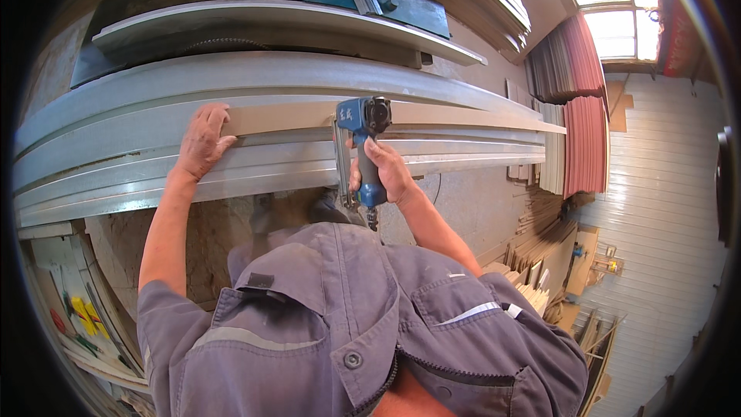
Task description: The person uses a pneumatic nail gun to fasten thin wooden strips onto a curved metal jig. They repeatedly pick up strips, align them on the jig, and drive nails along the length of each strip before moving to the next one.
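Observation:
A long narrow light-brown strip (278, 117), its material not clear, lies along grey metal channels (116, 121) that run across in front of me. My left hand (205, 138) rests at the strip's left end, thumb and fingers spread over it. In my right hand (385, 171) is a blue pneumatic nail gun (369, 156), gripped by its dark handle. The gun's head is over the middle of the strip, and its magazine points down toward my body. Whether its nose touches the strip cannot be told.
Beyond the channels lie a long pale board (278, 7) and a blue metal machine part with a lever (405, 8). Red and grey panels (584, 145) stand stacked at the right. Lower left, an open compartment holds hand tools (87, 315).

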